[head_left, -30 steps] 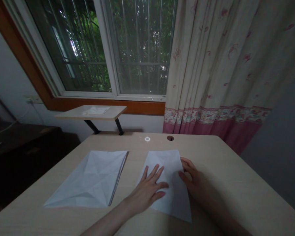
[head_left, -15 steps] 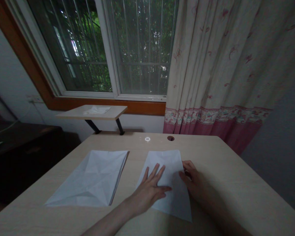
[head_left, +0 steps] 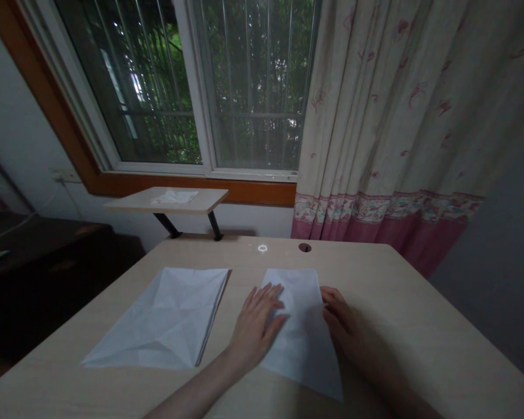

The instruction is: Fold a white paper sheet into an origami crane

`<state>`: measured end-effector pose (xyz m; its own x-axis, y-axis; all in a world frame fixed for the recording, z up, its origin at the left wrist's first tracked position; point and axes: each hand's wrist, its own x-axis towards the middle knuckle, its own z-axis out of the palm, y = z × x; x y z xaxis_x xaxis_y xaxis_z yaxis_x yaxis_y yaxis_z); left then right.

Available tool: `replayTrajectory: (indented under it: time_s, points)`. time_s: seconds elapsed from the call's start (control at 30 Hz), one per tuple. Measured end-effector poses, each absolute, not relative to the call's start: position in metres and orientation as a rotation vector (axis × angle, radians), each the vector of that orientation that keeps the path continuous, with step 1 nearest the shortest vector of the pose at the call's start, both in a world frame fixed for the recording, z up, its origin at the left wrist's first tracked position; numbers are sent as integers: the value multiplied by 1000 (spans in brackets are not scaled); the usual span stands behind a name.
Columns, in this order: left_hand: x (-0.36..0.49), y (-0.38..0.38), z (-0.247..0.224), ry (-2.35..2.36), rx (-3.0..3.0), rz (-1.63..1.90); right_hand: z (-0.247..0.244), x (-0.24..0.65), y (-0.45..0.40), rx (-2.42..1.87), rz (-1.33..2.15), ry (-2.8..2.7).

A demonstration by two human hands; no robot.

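Observation:
A folded sheet of thin white paper [head_left: 303,337] lies on the table in front of me, narrower at the far end and wider at the near one. My left hand [head_left: 257,323] is laid flat along its left edge, with fingers stretched forward and the thumb out to the side over the paper. At the right edge is my right hand [head_left: 343,320], its fingers loosely bent and a gap showing between thumb and forefinger. Its fingertips touch or nearly touch the paper's edge. To the left lies a stack of creased white sheets [head_left: 166,320], apart from both hands.
The light wooden table [head_left: 419,331] has a round cable hole [head_left: 304,248] near its far edge. Beyond its far left corner stands a small raised shelf [head_left: 131,202] with a crumpled white piece [head_left: 179,196] on it. A curtain [head_left: 375,145] hangs behind the table.
My left hand has slid left from the middle of the paper to its left edge, and its fingers have drawn closer together. My right hand's thumb has drawn back slightly from over the paper.

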<state>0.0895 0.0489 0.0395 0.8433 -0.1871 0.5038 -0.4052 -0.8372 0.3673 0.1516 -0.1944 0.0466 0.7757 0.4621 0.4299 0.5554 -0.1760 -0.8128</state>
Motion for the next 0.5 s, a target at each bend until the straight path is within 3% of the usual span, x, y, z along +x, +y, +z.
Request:
replayTrajectory:
  time_s: [0.13,0.5]
  points:
    - [94,62,45,-239,2287,880,32,150,-198,-1829,-55,-833]
    - [98,70,49,73,1912,833,28,136,-195,-1888,169,-1071]
